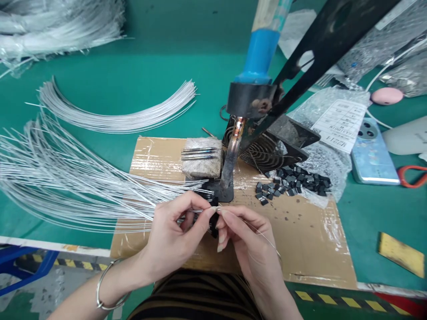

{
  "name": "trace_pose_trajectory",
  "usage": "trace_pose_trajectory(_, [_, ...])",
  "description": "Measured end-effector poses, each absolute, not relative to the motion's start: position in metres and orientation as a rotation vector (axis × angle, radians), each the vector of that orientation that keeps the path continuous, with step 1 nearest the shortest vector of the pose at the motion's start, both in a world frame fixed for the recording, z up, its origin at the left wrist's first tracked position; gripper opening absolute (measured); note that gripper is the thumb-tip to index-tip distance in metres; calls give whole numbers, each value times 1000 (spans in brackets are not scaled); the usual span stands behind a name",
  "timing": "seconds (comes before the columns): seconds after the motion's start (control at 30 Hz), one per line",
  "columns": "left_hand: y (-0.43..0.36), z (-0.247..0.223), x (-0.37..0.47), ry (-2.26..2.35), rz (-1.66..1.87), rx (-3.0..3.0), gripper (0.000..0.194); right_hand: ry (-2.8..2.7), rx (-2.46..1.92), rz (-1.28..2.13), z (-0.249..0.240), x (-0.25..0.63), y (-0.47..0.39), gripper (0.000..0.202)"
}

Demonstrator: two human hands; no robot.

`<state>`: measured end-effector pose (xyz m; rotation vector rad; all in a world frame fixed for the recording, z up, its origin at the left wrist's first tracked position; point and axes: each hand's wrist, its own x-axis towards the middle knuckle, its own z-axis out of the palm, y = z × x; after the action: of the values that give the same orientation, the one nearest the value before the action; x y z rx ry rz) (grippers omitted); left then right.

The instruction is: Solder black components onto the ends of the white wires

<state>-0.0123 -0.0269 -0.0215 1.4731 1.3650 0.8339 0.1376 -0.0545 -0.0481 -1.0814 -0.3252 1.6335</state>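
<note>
My left hand (182, 229) is closed, its thumb and forefinger pinched together; whatever lies between them is too small to make out. My right hand (250, 238) meets it fingertip to fingertip, pinching a thin wire (267, 240) that trails back over the palm. Beneath the fingers, a dark block (214, 226) is partly hidden. White wires (133, 195) fan out to the left, their ends reaching the dark base by my left hand. Just beyond my hands, a soldering iron (230, 158) with a blue handle points down from a black bracket.
Small black connectors (293, 180) lie piled on the cardboard (300, 244) at right. A black fan (267, 151) stands behind the iron. Another bundle of white wires (116, 118) lies farther back. Along the right are a phone (373, 155), an orange-handled tool (412, 178) and a yellow sponge (402, 255).
</note>
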Motion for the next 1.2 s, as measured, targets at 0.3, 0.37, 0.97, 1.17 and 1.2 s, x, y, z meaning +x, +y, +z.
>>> trace_pose_trajectory(0.3, [-31, -25, -9, 1377, 904, 1461, 15, -243, -1076, 1572, -49, 127, -60, 20])
trace_pose_trajectory(0.37, [-33, -27, -8, 1390, 911, 1456, 16, -230, -1072, 1559, -49, 124, -60, 20])
trace_pose_trajectory(0.97, [-22, -23, -10, 1401, 875, 1318, 9, -1266, -2020, 348, -77, 213, -72, 31])
trace_pose_trajectory(1.17, [-24, -22, -11, 1408, 871, 1412, 11, -1284, -1997, 410, -80, 206, -68, 27])
trace_pose_trajectory(1.2, [-24, -22, -11, 1406, 873, 1421, 11, -1242, -2011, 430, -80, 206, -70, 27])
